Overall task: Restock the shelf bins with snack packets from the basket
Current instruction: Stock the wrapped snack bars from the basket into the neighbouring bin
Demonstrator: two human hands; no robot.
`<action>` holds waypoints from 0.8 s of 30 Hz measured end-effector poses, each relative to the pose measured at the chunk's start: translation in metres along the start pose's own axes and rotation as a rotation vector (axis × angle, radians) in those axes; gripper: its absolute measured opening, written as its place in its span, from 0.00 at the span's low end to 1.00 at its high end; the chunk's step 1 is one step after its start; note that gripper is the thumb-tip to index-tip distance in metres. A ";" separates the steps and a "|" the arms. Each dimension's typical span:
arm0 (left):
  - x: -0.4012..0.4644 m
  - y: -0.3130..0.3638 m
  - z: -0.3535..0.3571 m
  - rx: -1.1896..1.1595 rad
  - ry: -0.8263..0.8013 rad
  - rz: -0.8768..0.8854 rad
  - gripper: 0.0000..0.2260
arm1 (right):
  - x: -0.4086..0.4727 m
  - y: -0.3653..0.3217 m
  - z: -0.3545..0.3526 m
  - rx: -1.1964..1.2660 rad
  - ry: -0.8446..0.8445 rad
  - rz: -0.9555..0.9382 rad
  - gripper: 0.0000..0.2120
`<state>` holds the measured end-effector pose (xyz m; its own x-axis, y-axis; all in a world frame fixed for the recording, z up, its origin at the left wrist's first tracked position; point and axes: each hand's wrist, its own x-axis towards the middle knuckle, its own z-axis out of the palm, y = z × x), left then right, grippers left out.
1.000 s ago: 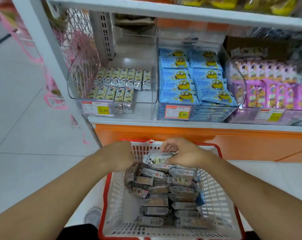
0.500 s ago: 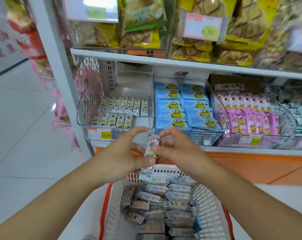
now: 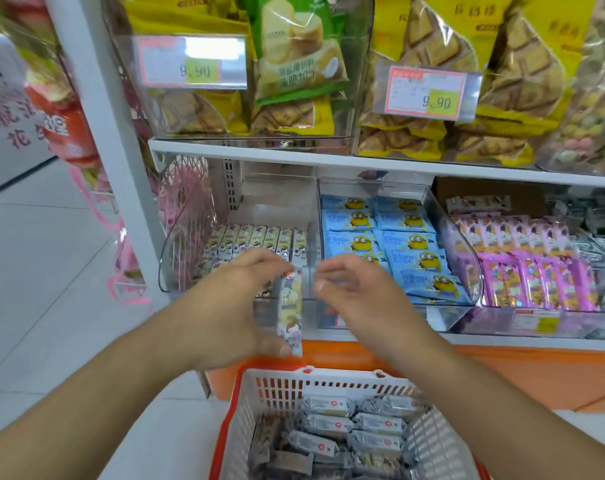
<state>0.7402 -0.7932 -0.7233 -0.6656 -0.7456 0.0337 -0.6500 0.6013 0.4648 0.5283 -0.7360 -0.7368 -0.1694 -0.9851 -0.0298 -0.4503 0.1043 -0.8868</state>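
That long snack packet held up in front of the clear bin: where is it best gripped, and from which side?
Probably by its two ends, from the left. The snack packet stands upright, long and narrow, and the left hand already spans it, fingers at the top and thumb near the bottom. That keeps its right side free toward the clear bin. The right hand holds nothing.

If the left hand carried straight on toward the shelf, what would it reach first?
Probably the clear bin of matching snack packets right beyond it. The left hand holds one snack packet upright before that bin; depth is unclear, so its front lip may come first.
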 end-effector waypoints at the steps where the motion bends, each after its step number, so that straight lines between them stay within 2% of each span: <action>1: 0.007 -0.007 -0.006 -0.001 0.015 -0.038 0.47 | 0.005 -0.001 -0.005 -0.119 0.052 -0.079 0.12; 2: 0.016 -0.014 -0.012 -0.010 0.028 -0.076 0.47 | 0.010 -0.001 -0.010 -0.237 0.073 -0.163 0.16; 4: 0.036 -0.026 -0.017 0.008 0.027 -0.126 0.48 | 0.022 0.002 -0.015 -0.436 0.005 -0.285 0.24; 6: 0.061 -0.038 -0.013 0.040 0.015 -0.143 0.48 | 0.032 0.006 -0.016 -0.506 -0.119 -0.271 0.26; 8: 0.086 -0.049 -0.001 0.036 -0.032 -0.160 0.48 | 0.038 0.012 -0.015 -0.515 -0.190 -0.236 0.25; 10: 0.106 -0.059 0.015 0.042 -0.119 -0.182 0.47 | 0.041 0.018 -0.015 -0.534 -0.191 -0.253 0.24; 13: 0.124 -0.073 0.037 0.069 -0.218 -0.183 0.36 | 0.043 0.023 -0.017 -0.516 -0.178 -0.266 0.24; 14: 0.127 -0.076 0.042 0.113 -0.231 -0.164 0.35 | 0.043 0.025 -0.018 -0.502 -0.177 -0.266 0.24; 18: 0.135 -0.091 0.045 0.206 -0.286 -0.153 0.45 | 0.044 0.029 -0.018 -0.470 -0.172 -0.286 0.24; 24: 0.135 -0.084 0.037 0.320 -0.338 -0.136 0.41 | 0.045 0.035 -0.017 -0.404 -0.163 -0.299 0.23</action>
<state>0.6911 -0.9337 -0.7905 -0.6141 -0.7203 -0.3225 -0.7843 0.6027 0.1474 0.4900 -0.7746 -0.7613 0.1422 -0.9850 0.0972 -0.7653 -0.1717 -0.6204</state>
